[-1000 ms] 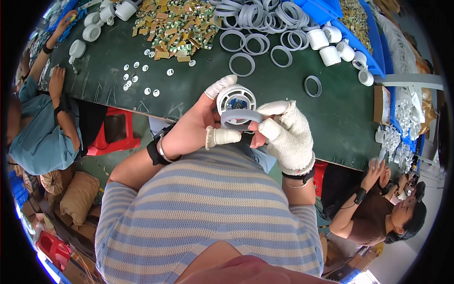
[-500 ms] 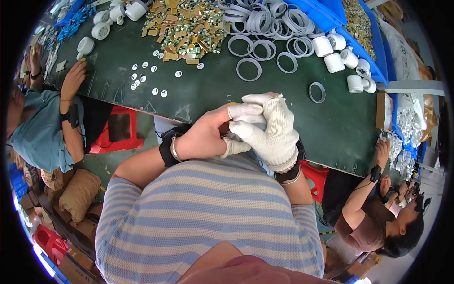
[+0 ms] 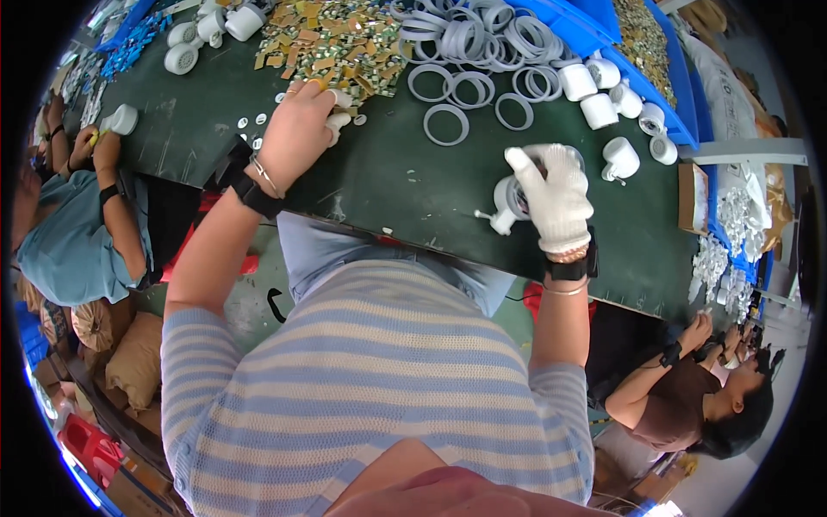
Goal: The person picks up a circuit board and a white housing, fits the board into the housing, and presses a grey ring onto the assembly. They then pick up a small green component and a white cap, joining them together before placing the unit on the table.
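Observation:
My left hand, with white covers on some fingertips, reaches over the table at the lower edge of a heap of small circuit boards. Its fingers are curled together beside small round white discs; whatever lies between them is hidden. My right hand, in a white knitted glove, is closed on a white round housing with a thin stem, low over the table or resting on it. A grey ring partly shows behind the gloved fingers.
Grey rings are piled at the back, with white housings to their right. Blue bins edge the far right. A co-worker sits at the left, another at the right. The table's front edge runs before me.
My hands were together near my body and have parted. The left has moved forward and left to the discs; the right has moved right with the white housing, near the lone ring.

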The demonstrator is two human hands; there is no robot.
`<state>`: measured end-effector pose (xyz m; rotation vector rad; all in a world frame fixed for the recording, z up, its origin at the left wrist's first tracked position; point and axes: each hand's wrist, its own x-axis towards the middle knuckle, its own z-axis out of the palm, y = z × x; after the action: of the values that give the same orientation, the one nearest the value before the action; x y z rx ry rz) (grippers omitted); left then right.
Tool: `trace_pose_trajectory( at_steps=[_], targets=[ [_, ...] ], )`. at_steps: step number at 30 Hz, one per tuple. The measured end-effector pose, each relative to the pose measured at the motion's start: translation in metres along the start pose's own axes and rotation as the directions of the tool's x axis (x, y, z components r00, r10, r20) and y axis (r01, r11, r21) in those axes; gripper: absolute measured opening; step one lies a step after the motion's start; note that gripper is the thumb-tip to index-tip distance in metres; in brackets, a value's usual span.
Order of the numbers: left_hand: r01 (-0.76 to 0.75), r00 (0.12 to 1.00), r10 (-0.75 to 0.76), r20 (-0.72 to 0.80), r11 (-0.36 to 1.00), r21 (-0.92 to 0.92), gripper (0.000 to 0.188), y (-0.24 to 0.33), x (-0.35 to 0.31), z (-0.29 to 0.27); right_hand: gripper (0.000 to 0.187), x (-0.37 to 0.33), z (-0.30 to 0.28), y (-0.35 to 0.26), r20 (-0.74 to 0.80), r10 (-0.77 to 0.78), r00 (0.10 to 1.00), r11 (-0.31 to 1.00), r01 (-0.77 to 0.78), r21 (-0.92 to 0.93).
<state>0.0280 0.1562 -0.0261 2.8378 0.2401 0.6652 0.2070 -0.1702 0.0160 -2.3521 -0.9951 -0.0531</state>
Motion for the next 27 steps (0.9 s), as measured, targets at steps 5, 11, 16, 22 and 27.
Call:
trace_pose_trajectory(
  at_steps=[5,11,16,22,27],
  targets=[
    [-0.007,1.0,0.007,0.013,0.999,-0.045,0.016,-0.004,-0.006,0.003,0.018,-0.029,-0.009,-0.026,-0.13,-0.209,0.969,0.978,0.209,-0.017],
    [0.0,0.999,0.003,0.045,0.998,-0.069,0.021,0.008,-0.025,-0.003,0.028,-0.069,0.011,-0.035,-0.057,-0.241,0.969,0.96,0.229,-0.158],
    [-0.056,0.991,0.067,0.119,0.994,-0.094,0.042,0.021,-0.045,-0.014,0.031,-0.074,0.022,-0.026,-0.088,-0.229,0.97,0.961,0.21,-0.178],
    [0.112,0.993,-0.103,0.055,0.972,-0.207,0.034,0.026,-0.035,-0.012,0.026,-0.077,0.022,-0.028,-0.106,-0.187,0.977,0.967,0.164,-0.195],
    [0.151,0.986,-0.164,-0.007,0.927,-0.344,0.028,0.034,-0.037,-0.001,0.023,-0.07,0.024,-0.025,-0.127,-0.256,0.958,0.937,0.213,-0.279]
  ],
)
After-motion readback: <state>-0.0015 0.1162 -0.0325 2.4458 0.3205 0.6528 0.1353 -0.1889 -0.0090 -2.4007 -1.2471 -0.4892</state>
